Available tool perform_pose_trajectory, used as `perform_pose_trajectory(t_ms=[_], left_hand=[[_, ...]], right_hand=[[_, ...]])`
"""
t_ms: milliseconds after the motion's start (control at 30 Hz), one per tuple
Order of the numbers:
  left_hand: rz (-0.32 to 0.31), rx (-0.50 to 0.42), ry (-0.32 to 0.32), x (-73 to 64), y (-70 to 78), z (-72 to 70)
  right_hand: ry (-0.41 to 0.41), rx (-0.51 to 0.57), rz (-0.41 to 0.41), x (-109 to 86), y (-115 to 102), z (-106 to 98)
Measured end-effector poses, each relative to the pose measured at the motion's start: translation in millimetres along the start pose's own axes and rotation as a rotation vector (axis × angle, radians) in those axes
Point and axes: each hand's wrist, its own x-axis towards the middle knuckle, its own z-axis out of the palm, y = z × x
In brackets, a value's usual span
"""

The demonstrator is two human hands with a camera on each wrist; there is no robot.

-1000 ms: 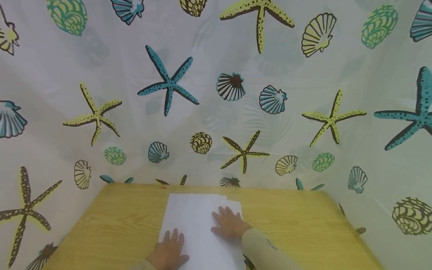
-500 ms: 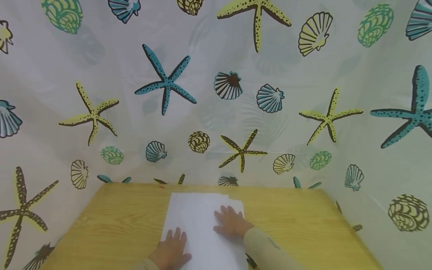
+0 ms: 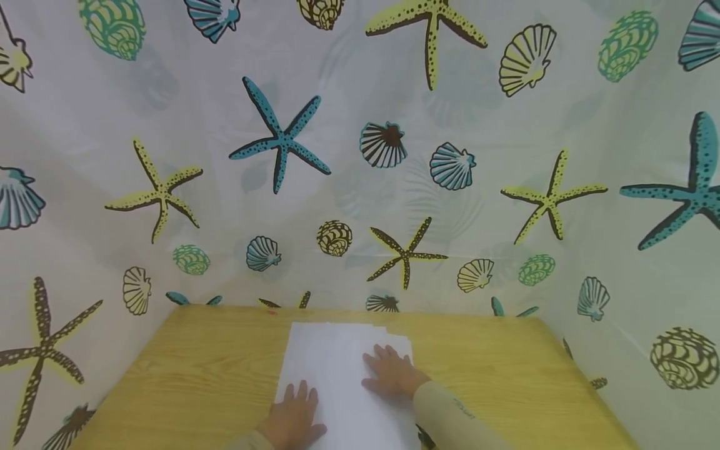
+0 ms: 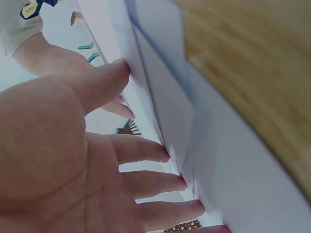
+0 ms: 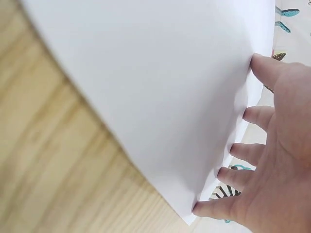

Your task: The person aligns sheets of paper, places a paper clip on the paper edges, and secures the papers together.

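Several sheets of white paper (image 3: 332, 362) lie on the wooden table, overlapping, with their far right corners stepped out of line. Near the lower left edge of the paper my left hand (image 3: 291, 417) rests with spread fingers, its fingertips touching the sheets. My right hand (image 3: 394, 372) presses on the upper right part, fingers spread too. In the left wrist view, offset sheet edges of the paper (image 4: 170, 97) show beside my fingertips. The right wrist view has the fingertips of my right hand (image 5: 286, 145) touching the smooth top of the paper (image 5: 131, 82).
The wooden table (image 3: 214, 362) extends to the left and right of the paper. A curtain (image 3: 337, 81) printed with starfish and shells encloses the back and both sides. Something small and dark (image 3: 425, 437) shows under my right sleeve.
Both hands and the paper have shifted slightly to the right in the head view. The hands keep their spread pose on the sheets.
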Motion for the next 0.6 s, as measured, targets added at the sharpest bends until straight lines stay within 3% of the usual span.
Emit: perform_pose_trajectory(t_ms=[600], left_hand=[[-0.012, 0.052, -0.042, 12.7, 9.3, 7.9]], right_hand=[[-0.010, 0.018, 0.018, -3.3, 14.6, -0.1]])
